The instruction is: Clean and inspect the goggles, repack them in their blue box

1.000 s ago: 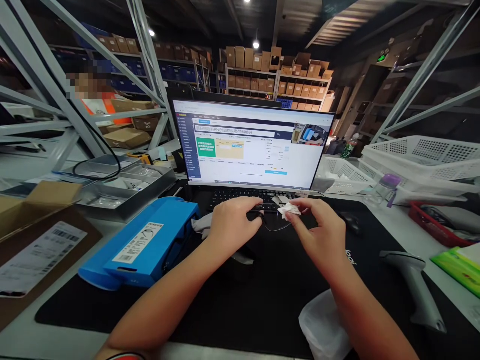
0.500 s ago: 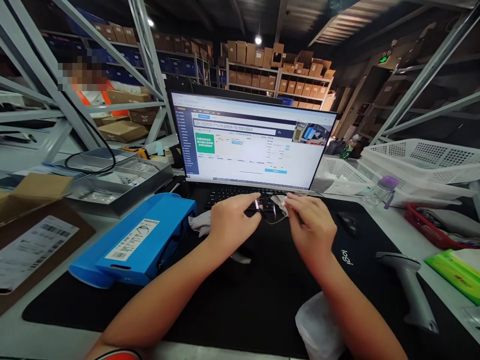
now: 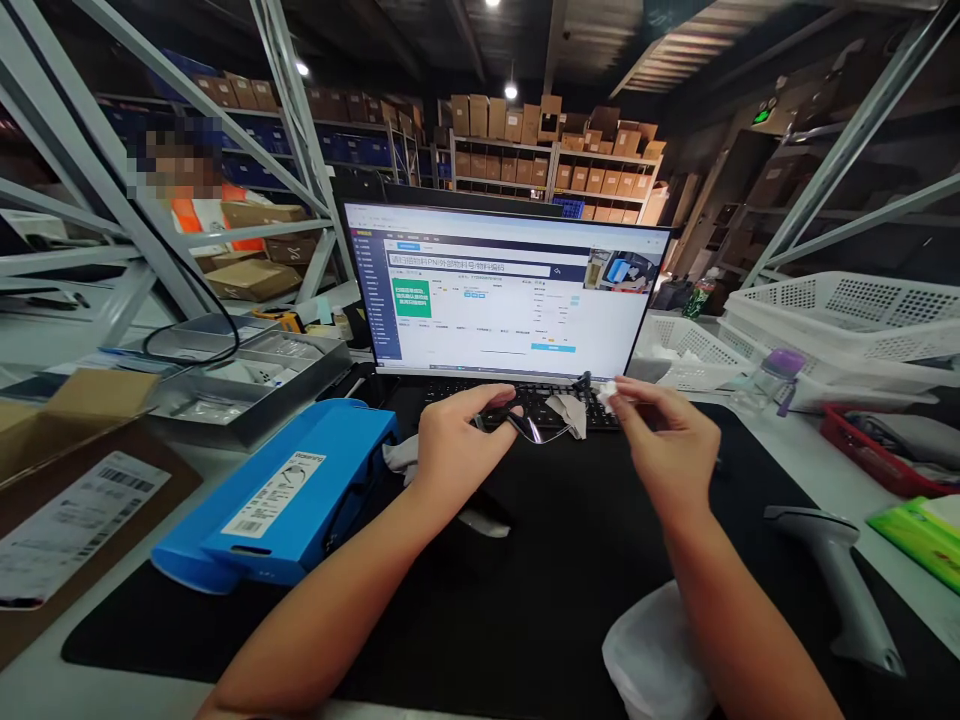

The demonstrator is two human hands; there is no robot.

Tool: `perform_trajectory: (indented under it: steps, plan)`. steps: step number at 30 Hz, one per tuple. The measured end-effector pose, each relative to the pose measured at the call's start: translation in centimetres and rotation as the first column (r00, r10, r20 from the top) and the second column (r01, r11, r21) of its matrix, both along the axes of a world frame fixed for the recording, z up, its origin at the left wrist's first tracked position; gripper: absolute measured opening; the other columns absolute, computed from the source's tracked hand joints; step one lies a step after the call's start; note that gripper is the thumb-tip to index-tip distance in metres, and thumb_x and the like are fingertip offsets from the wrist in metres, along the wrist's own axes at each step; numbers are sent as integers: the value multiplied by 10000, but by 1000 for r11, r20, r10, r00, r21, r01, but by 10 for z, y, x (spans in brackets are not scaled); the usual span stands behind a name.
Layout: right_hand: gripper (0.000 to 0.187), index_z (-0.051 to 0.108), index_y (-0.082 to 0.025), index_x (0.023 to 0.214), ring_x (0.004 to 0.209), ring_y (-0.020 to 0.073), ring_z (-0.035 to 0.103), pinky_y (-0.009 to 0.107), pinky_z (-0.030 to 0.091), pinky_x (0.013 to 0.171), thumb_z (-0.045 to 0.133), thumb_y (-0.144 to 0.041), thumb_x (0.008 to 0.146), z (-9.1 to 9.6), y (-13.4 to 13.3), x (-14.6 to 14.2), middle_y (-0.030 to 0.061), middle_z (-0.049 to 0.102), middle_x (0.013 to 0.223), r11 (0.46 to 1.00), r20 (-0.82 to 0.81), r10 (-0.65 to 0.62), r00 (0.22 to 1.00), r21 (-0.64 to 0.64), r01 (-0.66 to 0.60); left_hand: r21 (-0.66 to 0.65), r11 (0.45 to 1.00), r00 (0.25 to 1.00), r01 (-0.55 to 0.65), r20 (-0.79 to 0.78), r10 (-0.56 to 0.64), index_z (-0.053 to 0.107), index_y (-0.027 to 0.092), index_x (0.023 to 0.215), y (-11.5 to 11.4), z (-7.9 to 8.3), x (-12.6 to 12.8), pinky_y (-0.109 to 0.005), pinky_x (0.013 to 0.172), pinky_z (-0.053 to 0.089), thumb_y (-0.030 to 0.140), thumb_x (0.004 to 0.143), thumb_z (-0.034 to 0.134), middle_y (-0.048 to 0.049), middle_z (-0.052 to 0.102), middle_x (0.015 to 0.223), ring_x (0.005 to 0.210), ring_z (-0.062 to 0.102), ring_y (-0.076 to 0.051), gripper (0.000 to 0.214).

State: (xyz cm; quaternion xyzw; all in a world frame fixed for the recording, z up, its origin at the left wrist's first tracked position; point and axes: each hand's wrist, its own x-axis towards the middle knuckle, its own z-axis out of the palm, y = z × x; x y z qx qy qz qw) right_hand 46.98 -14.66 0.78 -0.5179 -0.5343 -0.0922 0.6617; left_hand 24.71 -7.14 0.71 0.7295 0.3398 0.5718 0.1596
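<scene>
My left hand point(image 3: 469, 435) is closed, thumb against fingers, on a thin black item with a shiny, curved wire-like edge point(image 3: 538, 436); its exact kind I cannot make out. A creased pale wrapping scrap point(image 3: 571, 414) hangs at its far side, and a small black end point(image 3: 582, 381) shows above that. Apart from the item, my right hand point(image 3: 670, 432) pinches a small white crumpled scrap point(image 3: 607, 394). Left of my left hand lies a blue box point(image 3: 289, 495) with a white label. White crumpled wrapping point(image 3: 401, 458) pokes out beside it.
A monitor point(image 3: 495, 300) and keyboard point(image 3: 487, 392) stand behind my hands. On the right are a barcode scanner point(image 3: 829, 570), white baskets point(image 3: 847, 320) and a red tray point(image 3: 862, 455). A white bag point(image 3: 652, 650) lies near my right forearm, an open carton point(image 3: 90, 500) far left.
My right hand has moved right, away from the item, with the white scrap between its fingers. The left hand has stayed closed on the item. The view has shifted slightly.
</scene>
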Motion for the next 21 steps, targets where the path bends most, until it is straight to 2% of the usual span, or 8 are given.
perform_trajectory:
  steps: [2, 5, 9, 11, 13, 16, 18, 21]
  plan:
    - [220, 841, -219, 967, 899, 232, 786, 394, 657, 822, 887, -376, 820, 2, 4, 8, 86, 844, 1029, 992, -336, 111, 935, -25, -127, -38, 997, 995, 62, 84, -58, 861, 206, 996, 1, 2, -1, -378, 901, 706, 262, 818, 779, -26, 860, 965, 906, 838, -256, 203]
    - [320, 816, -212, 851, 780, 172, 749, 301, 643, 725, 996, -369, 639, 0, 11, 1, 48, 820, 885, 926, -653, 303, 694, 28, -377, -45, 996, 986, 80, 147, -73, 858, 201, 1000, 0, 4, -2, -390, 921, 706, 259, 807, 792, -30, 860, 970, 920, 839, -260, 212]
    - [426, 781, -219, 781, 692, 128, 714, 233, 632, 656, 1071, -323, 486, -10, 17, -28, 7, 785, 802, 734, -850, 402, 341, 77, -674, -27, 997, 991, 69, 118, -65, 861, 191, 1011, -4, 2, 1, -370, 898, 705, 230, 800, 783, -41, 860, 971, 902, 838, -249, 229]
    - [445, 785, -229, 786, 708, 119, 721, 201, 623, 646, 1086, -323, 471, -14, 16, -40, 0, 793, 826, 647, -881, 417, 223, 116, -753, -8, 998, 996, 56, 74, -55, 864, 190, 1019, -6, -1, 4, -366, 894, 702, 219, 799, 772, -46, 860, 985, 900, 837, -246, 241]
    - [442, 796, -240, 785, 701, 111, 716, 184, 608, 625, 1091, -350, 475, -16, 15, -46, -4, 798, 833, 575, -878, 445, 174, 132, -807, 12, 998, 997, 62, 38, -62, 866, 191, 1022, -9, -4, 6, -363, 884, 701, 209, 798, 762, -47, 860, 990, 890, 837, -243, 248]
    - [423, 816, -241, 784, 657, 116, 691, 206, 594, 604, 1087, -396, 498, -14, 11, -45, 4, 784, 779, 479, -836, 511, 200, 84, -874, 31, 994, 995, 101, 9, -102, 866, 192, 1006, -14, -7, 10, -350, 857, 701, 195, 794, 762, -47, 860, 981, 860, 835, -235, 236]
    - [403, 818, -232, 778, 646, 125, 680, 226, 585, 604, 1080, -401, 523, -11, 9, -42, 10, 763, 734, 462, -804, 540, 251, 34, -886, 35, 991, 991, 133, 4, -133, 863, 191, 994, -17, -9, 11, -326, 828, 700, 173, 781, 762, -42, 860, 963, 828, 832, -223, 235]
    - [409, 796, -223, 757, 613, 116, 643, 225, 543, 568, 1078, -400, 521, -10, 7, -40, 2, 740, 714, 489, -795, 537, 282, 21, -872, 35, 986, 986, 165, 0, -165, 856, 186, 982, -20, -11, 13, -293, 794, 693, 146, 764, 756, -34, 859, 937, 792, 827, -207, 243]
